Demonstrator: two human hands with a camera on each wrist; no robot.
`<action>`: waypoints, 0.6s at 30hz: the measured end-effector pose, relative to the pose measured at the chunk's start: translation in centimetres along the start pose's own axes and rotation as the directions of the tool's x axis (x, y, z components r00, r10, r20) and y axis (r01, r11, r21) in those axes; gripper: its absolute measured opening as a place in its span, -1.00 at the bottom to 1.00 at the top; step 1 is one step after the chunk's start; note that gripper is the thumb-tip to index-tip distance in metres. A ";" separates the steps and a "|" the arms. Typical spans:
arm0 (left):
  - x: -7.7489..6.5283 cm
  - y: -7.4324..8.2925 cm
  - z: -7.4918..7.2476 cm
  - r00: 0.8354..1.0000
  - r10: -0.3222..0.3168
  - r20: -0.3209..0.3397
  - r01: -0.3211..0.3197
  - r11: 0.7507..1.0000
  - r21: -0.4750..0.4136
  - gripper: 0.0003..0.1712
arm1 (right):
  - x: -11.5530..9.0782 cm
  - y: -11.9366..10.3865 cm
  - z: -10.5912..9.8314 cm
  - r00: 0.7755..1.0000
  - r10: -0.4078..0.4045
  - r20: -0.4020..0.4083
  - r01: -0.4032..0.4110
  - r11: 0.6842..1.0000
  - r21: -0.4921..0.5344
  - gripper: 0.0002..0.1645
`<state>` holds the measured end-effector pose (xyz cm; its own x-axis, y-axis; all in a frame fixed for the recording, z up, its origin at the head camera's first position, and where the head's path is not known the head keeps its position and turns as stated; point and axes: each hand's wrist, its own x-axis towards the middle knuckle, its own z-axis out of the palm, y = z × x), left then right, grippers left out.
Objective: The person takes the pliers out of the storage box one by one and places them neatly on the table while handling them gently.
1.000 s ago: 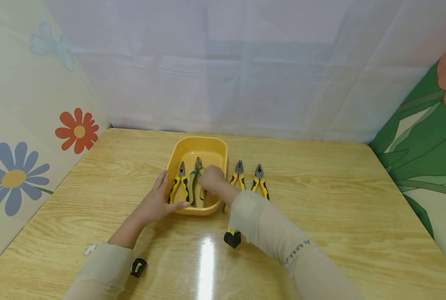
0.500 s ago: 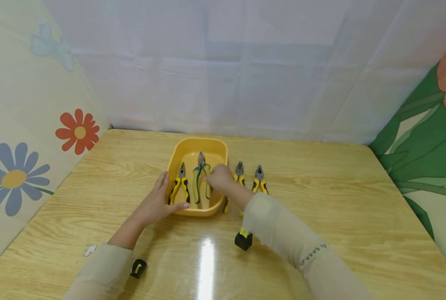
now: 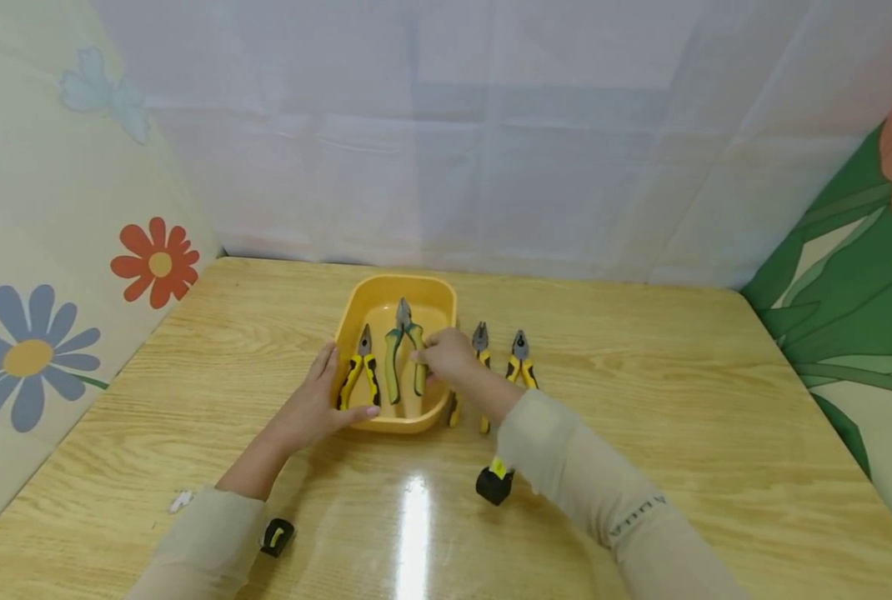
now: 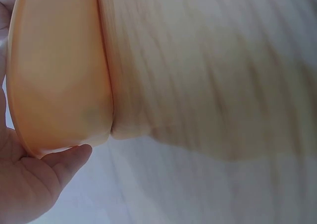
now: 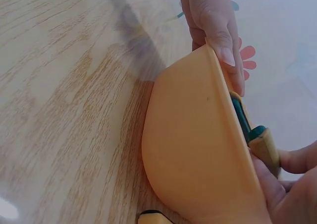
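Note:
A yellow plastic bin [image 3: 377, 293] stands on the table, with my left hand [image 3: 309, 410] gripping its near-left corner. The left fingers lie along the outer side, the thumb over the front rim. Inside the bin, my right hand [image 3: 449, 360] pinches the right handle of green-and-yellow pliers [image 3: 394, 367], which have their handles spread and head pointing away. To their left lie yellow-and-black pliers [image 3: 352, 382] in the bin. The right wrist view has the right thumb and fingers on a pliers handle [image 5: 265, 147] just over the rim.
Right of the bin, two pairs of yellow-and-black pliers lie on the table, the nearer pair [image 3: 481, 337] partly behind my right hand and the other pair [image 3: 520, 346] partly behind my forearm. A white patch [image 3: 180, 500] marks the tabletop at left. A white cloth [image 3: 551, 167] hangs behind.
My right hand has moved right with the green-and-yellow pliers, whose handles now stand farther apart and whose head sits farther back. My left hand and the bin have hardly moved.

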<state>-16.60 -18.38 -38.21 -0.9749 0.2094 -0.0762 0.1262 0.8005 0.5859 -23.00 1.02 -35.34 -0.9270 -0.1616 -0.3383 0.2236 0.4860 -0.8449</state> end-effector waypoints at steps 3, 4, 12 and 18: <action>-0.1 0.1 0.0 1.000 -0.008 0.002 0.008 1.000 -0.005 0.26 | -0.2 0.2 -0.2 1.000 -0.003 0.016 0.002 0.999 0.043 -0.63; 0.0 0.1 0.0 1.000 -0.009 0.001 0.009 1.000 -0.005 0.26 | -0.2 0.2 -0.3 1.000 -0.006 0.018 0.005 0.998 0.057 -0.62; -0.1 0.1 0.0 1.000 -0.008 -0.004 0.008 1.000 0.003 0.26 | -0.6 0.8 -0.8 1.000 -0.029 0.008 0.028 0.995 0.095 -0.72; -0.1 0.0 0.1 1.000 -0.001 -0.009 0.001 1.000 0.008 0.29 | -0.9 1.1 -1.0 0.999 -0.027 0.022 0.024 0.992 0.124 -0.74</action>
<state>-16.46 -18.34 -38.24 -0.9765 0.2037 -0.0698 0.1266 0.8055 0.5790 -22.17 2.58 -35.58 -0.9260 -0.1933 -0.3243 0.2369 0.3715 -0.8977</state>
